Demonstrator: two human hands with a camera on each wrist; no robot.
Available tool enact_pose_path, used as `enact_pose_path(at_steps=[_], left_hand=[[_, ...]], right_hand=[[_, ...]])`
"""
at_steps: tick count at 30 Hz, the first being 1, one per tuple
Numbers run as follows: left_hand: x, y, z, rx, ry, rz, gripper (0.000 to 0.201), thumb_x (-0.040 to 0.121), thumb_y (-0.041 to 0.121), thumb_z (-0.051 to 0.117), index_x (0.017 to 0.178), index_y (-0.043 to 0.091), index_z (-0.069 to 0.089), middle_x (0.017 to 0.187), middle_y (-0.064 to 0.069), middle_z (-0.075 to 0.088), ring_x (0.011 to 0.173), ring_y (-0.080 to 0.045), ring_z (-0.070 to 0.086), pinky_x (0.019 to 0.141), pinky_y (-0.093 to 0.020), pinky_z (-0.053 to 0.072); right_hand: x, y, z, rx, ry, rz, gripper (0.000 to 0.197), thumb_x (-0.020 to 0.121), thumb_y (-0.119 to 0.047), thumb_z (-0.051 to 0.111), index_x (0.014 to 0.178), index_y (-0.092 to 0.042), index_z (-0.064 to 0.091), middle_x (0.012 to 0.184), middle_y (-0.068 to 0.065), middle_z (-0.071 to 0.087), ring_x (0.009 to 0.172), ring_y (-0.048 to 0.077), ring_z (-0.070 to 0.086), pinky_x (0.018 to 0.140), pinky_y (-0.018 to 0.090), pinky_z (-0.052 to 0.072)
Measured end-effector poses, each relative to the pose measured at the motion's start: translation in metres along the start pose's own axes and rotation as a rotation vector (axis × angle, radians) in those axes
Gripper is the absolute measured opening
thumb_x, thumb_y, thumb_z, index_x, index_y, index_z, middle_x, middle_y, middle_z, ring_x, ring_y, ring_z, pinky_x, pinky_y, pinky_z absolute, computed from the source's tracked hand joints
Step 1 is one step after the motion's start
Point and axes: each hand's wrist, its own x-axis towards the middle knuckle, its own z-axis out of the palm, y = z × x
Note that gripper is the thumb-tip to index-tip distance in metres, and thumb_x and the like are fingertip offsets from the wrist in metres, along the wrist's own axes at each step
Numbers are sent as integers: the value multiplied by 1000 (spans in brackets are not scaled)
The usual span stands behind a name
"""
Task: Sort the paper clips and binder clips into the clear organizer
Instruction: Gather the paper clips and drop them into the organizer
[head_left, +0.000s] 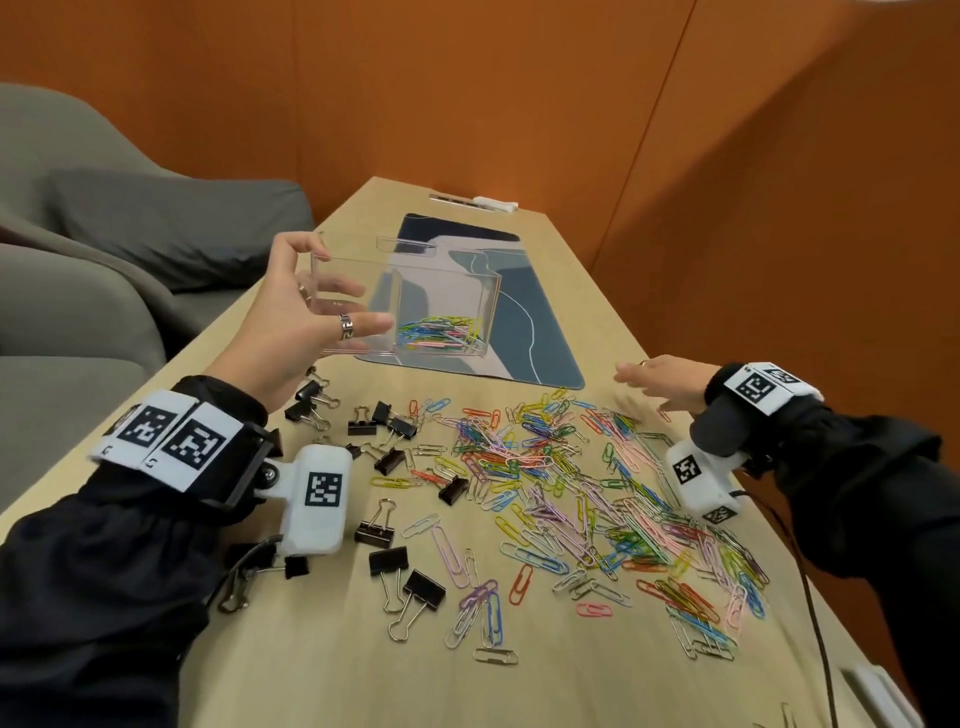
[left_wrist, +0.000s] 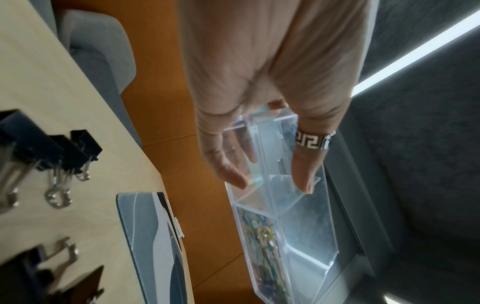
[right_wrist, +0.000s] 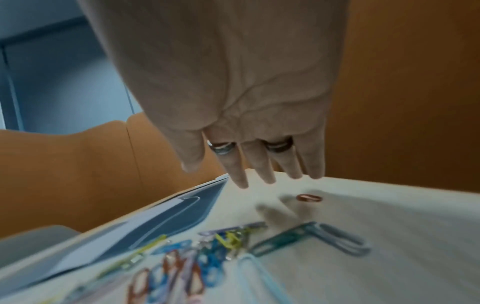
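Note:
My left hand (head_left: 311, 317) grips the clear organizer (head_left: 447, 291) by its left end, thumb on one wall and fingers on the other, and holds it tilted above the table. In the left wrist view the left hand (left_wrist: 272, 164) pinches the organizer (left_wrist: 306, 230). Coloured paper clips (head_left: 441, 332) lie in its right compartment. A big spread of loose paper clips (head_left: 571, 483) covers the table's middle and right. Black binder clips (head_left: 395, 457) lie scattered to the left. My right hand (head_left: 660, 379) hovers above the spread's far right, fingers straight and holding nothing; the wrist view shows the right hand (right_wrist: 254, 170) empty.
A blue-grey mat (head_left: 540, 322) lies on the wooden table (head_left: 597, 691) behind the clips. A clear lid (head_left: 405, 247) sits on the mat's far left. Grey sofa cushions (head_left: 104, 249) are at the left, an orange wall (head_left: 779, 208) close on the right.

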Motion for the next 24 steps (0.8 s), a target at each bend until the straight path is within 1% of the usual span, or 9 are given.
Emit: enact_pose_path(at_steps=[2,5,6,9,12,14,17,21,24], left_hand=[[0,1,-1,-4,4,6,65,52,13,77,96,33,34,99,-5,55,88,-23,60,74,-39,58],[0,2,-1,-13,11,9,65,52,14,78,96,33,35,100,-6,55,87,-22,60,71,-36,58],[-1,4,-5,-15,18,13,65,51,14,78,96,33,35,100,-6,55,87,-22,61,71,-35,58],[0,3,-3,-11,11,10,65,52,13,77,97,33,35,100,-6,56,87,-22,62,70,-35,58],[0,3,-2,-12,12,11,65,52,13,77,97,33,35,99,-5,56,86,-21,62,66,-31,58],[0,4,-3,-17,17,13,65,52,13,77,97,33,35,98,-4,56,85,-20,62,66,-32,58],[0,5,-3,-21,15,14,65,52,13,78,96,33,35,98,-5,56,86,-21,61,72,-38,58],[1,4,-3,-13,4,15,64,52,13,78,96,33,35,99,-6,56,84,-19,61,72,-38,58],[1,3,-3,-5,2,11,64,52,14,78,95,34,35,98,-5,56,82,-18,62,69,-36,58]], right_hand=[[0,4,1,-163,34,50,60,99,-47,28,132,-1,47,137,15,48,127,31,45,108,41,34],[-2,4,12,-281,-34,79,57,99,-47,24,99,-2,60,96,11,55,92,23,56,105,37,36],[-3,-4,17,-303,-31,62,57,100,-46,24,103,-2,59,99,11,58,91,22,55,106,37,36],[0,-15,28,-287,-43,-2,63,98,-50,28,125,2,53,129,14,55,116,29,53,107,37,36],[2,-30,32,-139,-92,-81,60,97,-49,35,130,-1,51,137,14,51,124,29,50,107,39,39],[1,-37,32,-103,-79,-124,57,98,-46,36,132,-3,50,138,12,50,125,27,49,105,38,40],[1,-39,31,-242,28,-163,58,99,-46,33,130,-1,52,136,17,53,123,30,51,104,37,36],[-10,-41,40,-375,-63,-182,54,100,-43,31,140,-9,43,143,8,46,128,25,45,102,28,33],[-15,-47,47,-403,-118,-250,53,99,-46,32,139,-13,46,135,13,54,119,29,52,102,31,35]])
